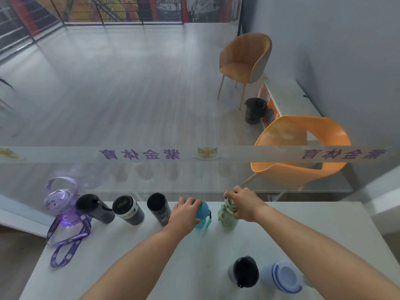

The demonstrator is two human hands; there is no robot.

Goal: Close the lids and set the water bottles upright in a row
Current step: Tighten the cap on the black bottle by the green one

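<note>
Along the far edge of the white table (134,267) stand several bottles in a row: a clear purple one (62,205) with a purple strap, three dark ones (96,207) (128,210) (159,207), a blue one (203,213) and a pale green one (227,216). My left hand (185,213) grips the blue bottle at its lid. My right hand (243,202) is closed over the top of the green bottle. Near me stand a grey bottle with a black lid (244,272) and a light blue bottle (281,277).
A glass wall with a printed band (138,153) rises right behind the row. Beyond it are two orange chairs (300,152) (245,59) and a dark bin (255,110). The purple strap (65,245) trails over the table's left edge.
</note>
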